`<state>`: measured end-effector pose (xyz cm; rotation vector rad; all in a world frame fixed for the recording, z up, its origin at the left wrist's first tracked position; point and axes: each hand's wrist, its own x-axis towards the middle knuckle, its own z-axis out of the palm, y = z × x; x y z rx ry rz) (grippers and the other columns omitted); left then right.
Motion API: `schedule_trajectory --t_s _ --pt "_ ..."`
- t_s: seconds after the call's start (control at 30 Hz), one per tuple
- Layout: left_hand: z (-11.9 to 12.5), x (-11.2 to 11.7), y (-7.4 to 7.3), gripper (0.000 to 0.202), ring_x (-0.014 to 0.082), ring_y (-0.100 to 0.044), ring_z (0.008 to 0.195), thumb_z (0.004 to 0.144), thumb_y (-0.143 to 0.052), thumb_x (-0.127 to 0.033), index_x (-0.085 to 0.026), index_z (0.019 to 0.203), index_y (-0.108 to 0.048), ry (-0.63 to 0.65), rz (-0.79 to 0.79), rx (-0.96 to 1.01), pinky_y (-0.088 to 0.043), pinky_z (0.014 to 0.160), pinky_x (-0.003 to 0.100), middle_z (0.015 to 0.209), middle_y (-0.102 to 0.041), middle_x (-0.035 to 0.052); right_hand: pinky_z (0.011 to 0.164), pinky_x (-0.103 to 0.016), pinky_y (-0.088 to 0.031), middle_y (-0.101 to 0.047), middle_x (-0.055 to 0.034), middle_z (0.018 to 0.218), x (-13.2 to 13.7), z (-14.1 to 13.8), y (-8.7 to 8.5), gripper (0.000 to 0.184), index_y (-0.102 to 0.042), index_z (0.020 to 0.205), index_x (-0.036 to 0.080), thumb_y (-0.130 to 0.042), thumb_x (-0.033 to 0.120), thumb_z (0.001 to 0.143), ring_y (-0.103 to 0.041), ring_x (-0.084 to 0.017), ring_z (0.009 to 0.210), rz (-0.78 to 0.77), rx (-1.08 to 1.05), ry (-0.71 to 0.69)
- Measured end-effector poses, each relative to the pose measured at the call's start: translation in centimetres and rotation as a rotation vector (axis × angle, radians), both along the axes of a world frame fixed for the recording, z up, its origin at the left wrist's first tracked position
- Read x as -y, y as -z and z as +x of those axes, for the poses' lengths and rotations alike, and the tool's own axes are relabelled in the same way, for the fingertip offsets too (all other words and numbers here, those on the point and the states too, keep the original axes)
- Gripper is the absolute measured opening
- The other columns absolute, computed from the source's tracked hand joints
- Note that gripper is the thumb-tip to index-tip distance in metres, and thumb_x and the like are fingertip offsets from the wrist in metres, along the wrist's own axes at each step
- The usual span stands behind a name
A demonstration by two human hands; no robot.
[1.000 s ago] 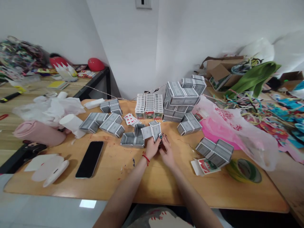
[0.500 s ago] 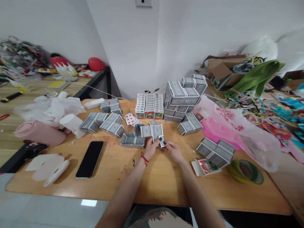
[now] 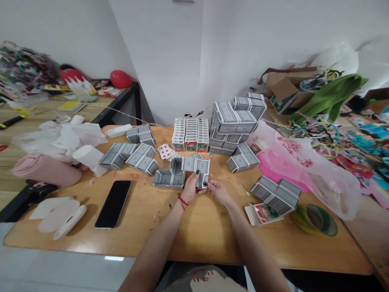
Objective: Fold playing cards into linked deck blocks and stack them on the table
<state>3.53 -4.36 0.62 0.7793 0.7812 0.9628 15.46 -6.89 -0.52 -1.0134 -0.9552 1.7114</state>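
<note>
Near the middle of the table, my left hand [image 3: 191, 187] grips a piece of joined playing cards [image 3: 201, 165] with grey patterned backs, its thumb lying on top. My right hand [image 3: 218, 191] pinches the near right corner of the same piece, where a folded white edge shows. Just left of it, an open box shape of folded cards [image 3: 167, 178] rests on the table, apart from my fingers. Behind lie a few loose face-up playing cards [image 3: 165, 151] with red pips. Stacked card packs [image 3: 191, 134] stand farther back.
Finished-looking card blocks [image 3: 117, 156] sit at left, and a tall stack of them [image 3: 232, 121] rises at back right. A black phone [image 3: 113, 205] lies front left. At right are an opened card pack [image 3: 263, 214], a roll of green tape [image 3: 316, 219] and a pink plastic bag [image 3: 285, 162].
The piece of joined cards has turned and tilted a little in my hands. My left thumb has moved up and left on it, and my right fingers have shifted to its near corner.
</note>
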Motion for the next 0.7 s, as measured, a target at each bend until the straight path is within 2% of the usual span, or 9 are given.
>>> schedule_trajectory --t_s 0.1,0.27,0.4,0.5,0.6,0.7 --pt "0.1 0.1 -0.1 0.054 0.0043 -0.042 0.038 0.074 -0.046 -0.052 -0.010 0.107 -0.054 0.020 0.002 0.004 -0.024 0.031 0.018 0.100 -0.064 0.0151 0.055 -0.030 -0.048 -0.063 -0.0011 0.053 0.1 -0.2 0.2 0.030 -0.060 0.065 0.018 -0.061 0.048 0.066 -0.064 -0.020 0.057 0.005 0.039 0.046" --pt "0.1 0.1 0.2 0.057 0.0071 -0.048 0.042 0.074 -0.046 -0.054 -0.008 0.107 -0.056 0.003 0.023 -0.028 -0.029 0.033 0.019 0.090 -0.067 0.0139 0.048 -0.030 -0.048 -0.062 -0.0013 0.052 0.1 -0.7 0.1 0.032 -0.058 0.062 0.018 -0.061 0.050 0.065 -0.061 -0.018 0.048 -0.033 0.074 0.084" --pt "0.0 0.3 0.3 0.056 0.0032 -0.035 0.030 0.076 -0.042 -0.053 -0.006 0.103 -0.058 0.028 0.040 -0.014 -0.028 0.029 0.019 0.070 -0.066 0.0091 0.045 -0.027 -0.047 -0.062 -0.0017 0.051 0.1 -1.0 0.0 0.033 -0.056 0.060 0.017 -0.061 0.050 0.065 -0.057 -0.015 0.040 -0.036 0.105 0.108" --pt "-0.3 0.4 0.0 0.054 0.0028 -0.037 0.032 0.073 -0.050 -0.050 -0.007 0.107 -0.055 0.062 0.050 -0.023 -0.030 0.030 0.018 0.072 -0.066 0.0088 0.045 -0.026 -0.047 -0.062 -0.0023 0.051 0.2 -1.1 -0.2 0.035 -0.056 0.061 0.016 -0.061 0.050 0.063 -0.057 -0.014 0.040 -0.035 0.134 0.128" --pt "-0.8 0.1 -0.3 0.055 0.0029 -0.040 0.035 0.066 -0.062 -0.042 -0.008 0.109 -0.053 0.151 0.058 -0.030 -0.033 0.032 0.018 0.077 -0.066 0.0096 0.045 -0.025 -0.046 -0.063 -0.0028 0.053 0.4 -1.1 -0.3 0.035 -0.055 0.063 0.016 -0.059 0.051 0.065 -0.058 -0.014 0.042 -0.002 0.182 0.140" --pt "-1.0 -0.4 -0.5 0.054 0.0038 -0.042 0.035 0.063 -0.066 -0.037 -0.007 0.107 -0.054 0.231 0.029 -0.032 -0.035 0.033 0.020 0.080 -0.066 0.0108 0.044 -0.023 -0.044 -0.063 -0.0017 0.054 0.5 -1.0 -0.2 0.033 -0.053 0.062 0.017 -0.056 0.050 0.067 -0.057 -0.013 0.041 0.060 0.222 0.133"
